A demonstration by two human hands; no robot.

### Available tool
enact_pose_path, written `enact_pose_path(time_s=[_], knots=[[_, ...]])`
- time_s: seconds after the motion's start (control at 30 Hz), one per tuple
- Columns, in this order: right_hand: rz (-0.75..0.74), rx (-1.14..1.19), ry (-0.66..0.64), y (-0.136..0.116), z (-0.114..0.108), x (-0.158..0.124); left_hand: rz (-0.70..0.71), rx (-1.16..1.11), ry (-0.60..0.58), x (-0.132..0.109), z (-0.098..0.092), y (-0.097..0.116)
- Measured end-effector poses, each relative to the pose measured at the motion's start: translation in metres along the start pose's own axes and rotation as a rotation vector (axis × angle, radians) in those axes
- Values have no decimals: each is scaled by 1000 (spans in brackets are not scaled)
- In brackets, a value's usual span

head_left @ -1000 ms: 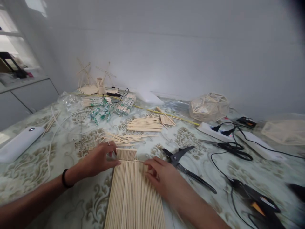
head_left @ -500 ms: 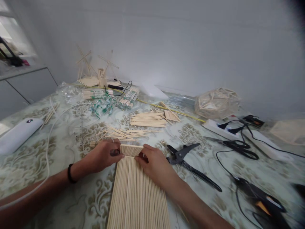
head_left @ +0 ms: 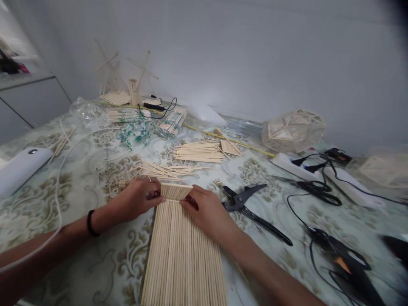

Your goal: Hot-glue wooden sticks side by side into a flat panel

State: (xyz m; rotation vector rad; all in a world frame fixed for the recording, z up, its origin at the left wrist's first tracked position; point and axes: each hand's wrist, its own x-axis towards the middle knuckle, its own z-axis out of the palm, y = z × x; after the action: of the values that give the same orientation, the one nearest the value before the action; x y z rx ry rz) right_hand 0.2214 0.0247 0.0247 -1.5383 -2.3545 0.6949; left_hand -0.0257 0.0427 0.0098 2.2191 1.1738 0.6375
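Note:
A long panel of wooden sticks [head_left: 183, 255] laid side by side stretches from the bottom edge to mid-table. At its far end stands a short panel of wooden sticks [head_left: 176, 192], tilted up from the long one. My left hand [head_left: 138, 197] pinches the short panel's left edge, thumb near the seam between the two panels. On the opposite edge, my right hand [head_left: 204, 210] grips the same piece between thumb and fingers, the fingertips partly hidden behind it. Loose wooden sticks [head_left: 168, 171] lie just beyond both hands.
Black-handled pruning shears [head_left: 242, 199], scissors [head_left: 318, 189] and a dark corded tool [head_left: 344, 255] lie to the right. Behind them sit a white power strip [head_left: 295, 166] and a stick-framed polyhedron [head_left: 293, 131]. A white cable [head_left: 59, 195] crosses my left forearm.
The view has shifted slightly, so most things sit a little higher in the picture. Both hands keep the same hold on the short panel.

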Motion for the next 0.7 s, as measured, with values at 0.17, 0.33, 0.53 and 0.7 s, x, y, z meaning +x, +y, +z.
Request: enact_pose_path(time_s=[0.17,0.33,0.53,0.7], knots=[[-14,13,-2,0,2,-3,2,5,-14,-1,0,1],[8,25,7,0,0,-3,-18,4,-21,0,1,-3],[39,46,16,2,0,-2,-66,6,-14,-1,0,0],[36,71,18,6,2,-2,-74,7,-18,0,0,0]])
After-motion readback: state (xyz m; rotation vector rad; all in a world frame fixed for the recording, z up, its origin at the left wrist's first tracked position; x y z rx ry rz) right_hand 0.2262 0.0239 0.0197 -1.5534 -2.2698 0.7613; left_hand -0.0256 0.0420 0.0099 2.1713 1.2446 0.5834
